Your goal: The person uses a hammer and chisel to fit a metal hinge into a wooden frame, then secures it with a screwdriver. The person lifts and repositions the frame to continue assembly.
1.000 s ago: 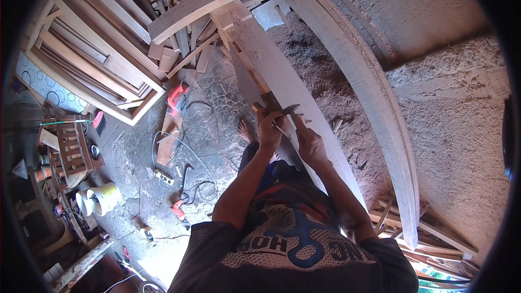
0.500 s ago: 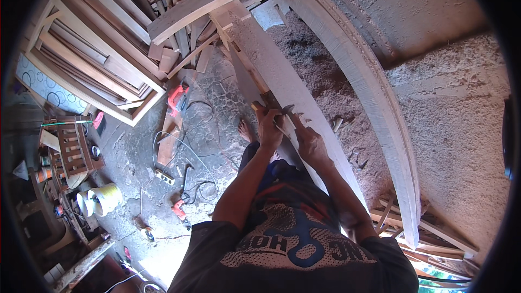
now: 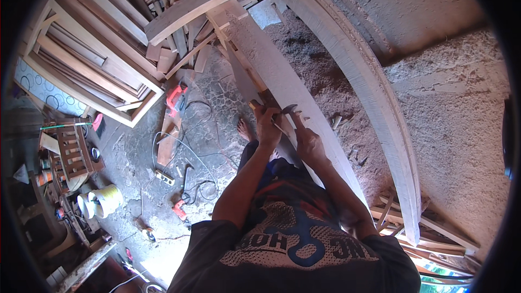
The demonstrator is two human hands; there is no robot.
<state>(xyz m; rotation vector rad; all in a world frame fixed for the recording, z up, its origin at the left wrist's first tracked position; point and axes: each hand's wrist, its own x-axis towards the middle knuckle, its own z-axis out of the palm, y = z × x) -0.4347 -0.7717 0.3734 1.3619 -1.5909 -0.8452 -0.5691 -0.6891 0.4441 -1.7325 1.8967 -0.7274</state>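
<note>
My left hand (image 3: 267,127) is closed around a slim tool with a yellow end (image 3: 253,105) that sticks out past the fingers. Most of that tool is hidden, so its kind is unclear. Just to the right, my right hand (image 3: 308,145) grips a hammer (image 3: 290,109), its dark head close beside the left fingers. Both hands are over a narrow wooden rail (image 3: 251,69), which has slots cut in it and a dark patch near the hands. The rail runs along the left side of a wide, dusty plank (image 3: 296,84).
A curved wooden beam (image 3: 361,70) arcs along the right, and another curved piece (image 3: 217,0) crosses the far end. Wooden frames (image 3: 146,106) stand at the left. A red power tool (image 3: 176,99), cables and a power strip (image 3: 164,178) lie on the floor. Sawdust (image 3: 320,65) lies beyond the plank.
The hammer head has shifted slightly, a little up and to the right against the left fingers. Both hands keep nearly the same place and grip.
</note>
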